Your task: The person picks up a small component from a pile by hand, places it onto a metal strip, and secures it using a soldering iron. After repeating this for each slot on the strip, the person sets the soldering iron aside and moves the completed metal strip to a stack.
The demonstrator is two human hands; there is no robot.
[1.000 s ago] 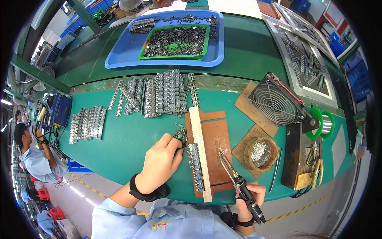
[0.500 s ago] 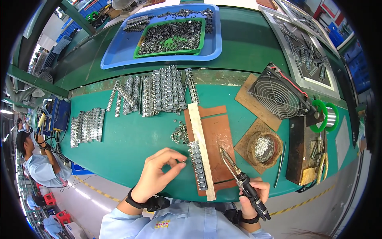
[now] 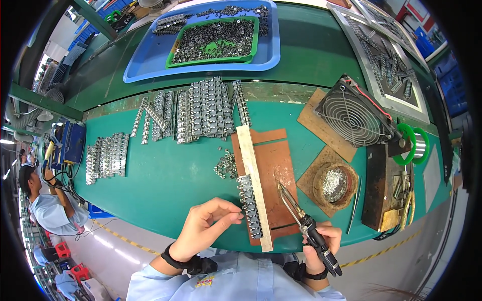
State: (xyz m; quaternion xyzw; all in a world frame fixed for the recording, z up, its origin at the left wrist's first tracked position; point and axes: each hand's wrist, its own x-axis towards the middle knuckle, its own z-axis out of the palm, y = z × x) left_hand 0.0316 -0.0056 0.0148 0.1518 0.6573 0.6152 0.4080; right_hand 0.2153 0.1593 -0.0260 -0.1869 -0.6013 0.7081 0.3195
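Small metal part [image 3: 240, 216] is sitting pinched between thumb and fingertips of the left hand [image 3: 208, 227], right at the near end of the row of parts [image 3: 249, 205] lined up against the pale wooden strip [image 3: 254, 185]. Strip is lying on the brown board [image 3: 273, 175], near the front edge of the green desk [image 3: 165, 180]. Part is too small to tell whether it is touching the row.

Right hand [image 3: 317, 241] is clenching the black handle of a soldering iron [image 3: 301, 220]; tip is pointing up and left, hovering over the brown board, just right of the strip.

Loose pile of parts [image 3: 227, 164] is lying on the desk just left of the strip. Further back, rows of assembled metal parts [image 3: 201, 108] are running across the desk, another batch [image 3: 105, 155] off to the left. Round tin of solder dross [image 3: 335, 184] is sitting right of the board, grilled fan [image 3: 354, 116] behind it, green solder spool [image 3: 414, 145] at far right. Blue tray [image 3: 150, 60] holding a green tray [image 3: 216, 42] of parts at the back.
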